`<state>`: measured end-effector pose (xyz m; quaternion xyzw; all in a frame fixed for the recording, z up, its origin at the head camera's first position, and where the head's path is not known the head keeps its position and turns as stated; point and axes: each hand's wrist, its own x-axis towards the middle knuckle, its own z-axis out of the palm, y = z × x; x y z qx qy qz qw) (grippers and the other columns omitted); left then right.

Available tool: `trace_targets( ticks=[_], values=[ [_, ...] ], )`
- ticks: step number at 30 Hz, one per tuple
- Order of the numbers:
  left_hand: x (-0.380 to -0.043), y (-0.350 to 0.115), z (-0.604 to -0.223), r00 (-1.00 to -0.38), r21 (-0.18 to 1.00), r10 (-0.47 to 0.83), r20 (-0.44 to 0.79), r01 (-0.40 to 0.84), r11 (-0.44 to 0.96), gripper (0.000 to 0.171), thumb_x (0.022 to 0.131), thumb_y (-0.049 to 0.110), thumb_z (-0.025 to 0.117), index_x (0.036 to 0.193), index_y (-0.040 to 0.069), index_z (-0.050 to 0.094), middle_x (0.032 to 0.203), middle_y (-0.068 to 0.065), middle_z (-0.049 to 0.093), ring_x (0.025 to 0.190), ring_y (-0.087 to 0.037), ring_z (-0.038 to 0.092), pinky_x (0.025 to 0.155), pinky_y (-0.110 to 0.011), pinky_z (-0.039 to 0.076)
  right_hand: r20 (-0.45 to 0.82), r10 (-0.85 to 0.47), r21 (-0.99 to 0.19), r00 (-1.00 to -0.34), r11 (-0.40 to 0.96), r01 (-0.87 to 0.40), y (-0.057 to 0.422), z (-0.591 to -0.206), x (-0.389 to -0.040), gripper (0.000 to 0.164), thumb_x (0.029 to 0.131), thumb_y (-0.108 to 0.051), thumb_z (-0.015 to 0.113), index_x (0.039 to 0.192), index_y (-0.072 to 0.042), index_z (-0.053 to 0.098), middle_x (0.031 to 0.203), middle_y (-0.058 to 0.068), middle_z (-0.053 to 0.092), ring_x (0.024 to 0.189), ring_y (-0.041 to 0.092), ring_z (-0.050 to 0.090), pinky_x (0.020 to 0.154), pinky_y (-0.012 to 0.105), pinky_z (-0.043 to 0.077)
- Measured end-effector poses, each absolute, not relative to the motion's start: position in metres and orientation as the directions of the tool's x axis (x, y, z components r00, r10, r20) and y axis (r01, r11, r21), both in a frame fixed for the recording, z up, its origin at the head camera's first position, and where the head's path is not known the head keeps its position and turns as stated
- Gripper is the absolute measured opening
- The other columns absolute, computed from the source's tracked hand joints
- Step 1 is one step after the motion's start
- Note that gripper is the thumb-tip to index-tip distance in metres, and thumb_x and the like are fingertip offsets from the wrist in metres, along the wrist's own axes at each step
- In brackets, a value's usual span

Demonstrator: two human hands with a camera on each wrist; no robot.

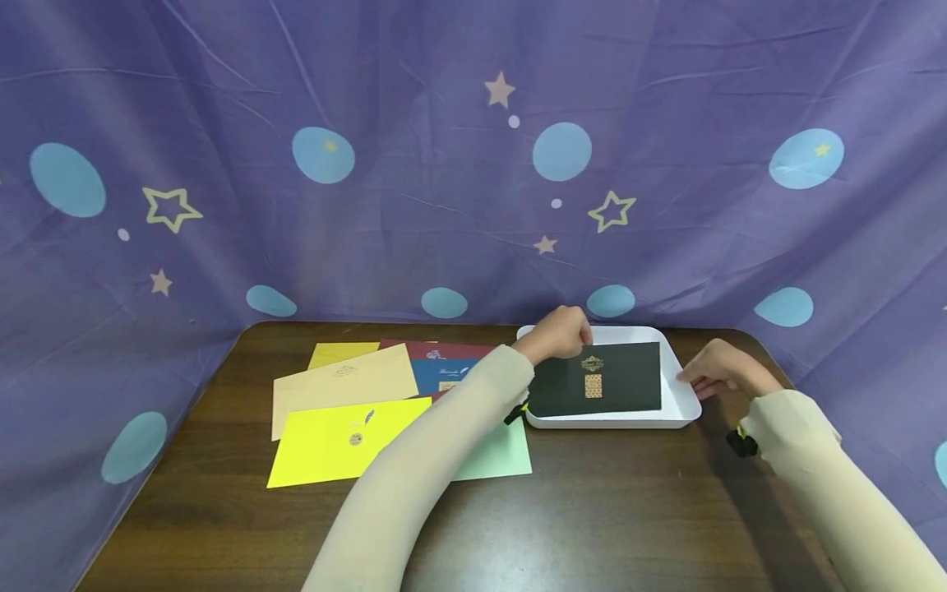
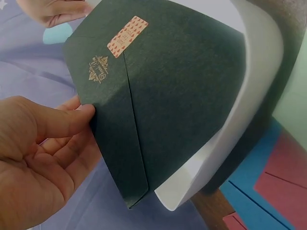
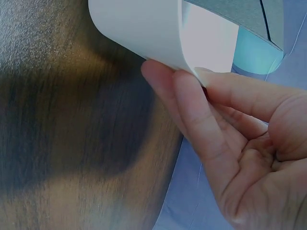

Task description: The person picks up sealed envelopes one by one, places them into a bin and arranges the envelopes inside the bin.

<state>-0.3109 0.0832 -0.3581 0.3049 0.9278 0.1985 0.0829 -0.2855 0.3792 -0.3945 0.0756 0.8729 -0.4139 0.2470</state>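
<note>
Fingers of the left hand [image 1: 556, 333] pinch a dark green envelope [image 1: 632, 378]; right hand [image 1: 721, 367] has the white tray [image 1: 678, 409]

Left: thumb on the near face, other fingers behind, gap closed down to paper thickness. Grip is on the envelope's far long edge only. Right: narrow pinch too, thumb inside the tray's right end wall, fingertips outside and low on it.

Envelope is over the white tray, held edge raised, patterned sticker [image 1: 593, 386] facing the person. Can't tell if its lower edge touches the tray floor. Tray sits right of middle near the tabletop's [image 1: 592, 510] far edge, purple cloth [image 1: 459, 214] behind. Overlapping pile off the tray's left end, toward the tabletop's far left corner: cream envelope [image 1: 325, 390], bright yellow envelope [image 1: 325, 448], blue envelope [image 1: 429, 380], mint envelope [image 1: 496, 452] (more tucked under).

Risks, my read:
- Snag: envelope spans most of the tray, so coming down askew could leave a corner hung on the rim or creased.
- Tilt: too much upward pull at the right end could tip the tray and slide the envelope left.
- Drag: left sleeve [image 1: 422, 469] crosses the pile; a low forearm could sweep envelopes toward the near edge.
</note>
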Motion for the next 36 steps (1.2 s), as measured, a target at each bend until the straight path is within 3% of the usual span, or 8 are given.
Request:
trace_targets(
  ticks=[14, 26, 36],
  values=[
    [-0.312, 0.088, -0.367, -0.787, 0.406, 0.617, -0.006, 0.562, 0.721, 0.038, 0.087, -0.011, 0.059, 0.108, 0.012, 0.081, 0.112, -0.001, 0.078, 0.109, -0.015, 0.070, 0.089, -0.022, 0.056, -0.494, -0.079, -0.688, -0.866, 0.645, 0.333, 0.379, -0.394, -0.286, 0.027, 0.091, 0.000, 0.069, 0.106, 0.021, 0.065, 0.068, 0.003, 0.069, 0.062, 0.012, 0.069, 0.065, 0.030, 0.063],
    [-0.311, 0.091, -0.371, -0.801, 0.388, 0.599, -0.006, 0.550, 0.740, 0.034, 0.085, -0.009, 0.060, 0.099, 0.013, 0.082, 0.105, 0.001, 0.078, 0.090, -0.014, 0.068, 0.077, -0.020, 0.054, -0.491, -0.100, -0.708, -0.865, 0.625, 0.329, 0.378, -0.395, -0.285, 0.023, 0.091, 0.002, 0.068, 0.102, 0.021, 0.065, 0.066, 0.003, 0.067, 0.061, 0.012, 0.068, 0.065, 0.031, 0.063],
    [-0.311, 0.090, -0.375, -0.827, 0.390, 0.557, -0.077, 0.489, 0.780, 0.028, 0.090, -0.001, 0.060, 0.100, 0.014, 0.082, 0.107, 0.001, 0.077, 0.090, -0.015, 0.064, 0.074, -0.022, 0.052, -0.491, -0.098, -0.711, -0.866, 0.619, 0.333, 0.375, -0.395, -0.283, 0.023, 0.090, 0.002, 0.069, 0.102, 0.021, 0.066, 0.068, 0.004, 0.069, 0.064, 0.014, 0.069, 0.067, 0.032, 0.063]
  ],
)
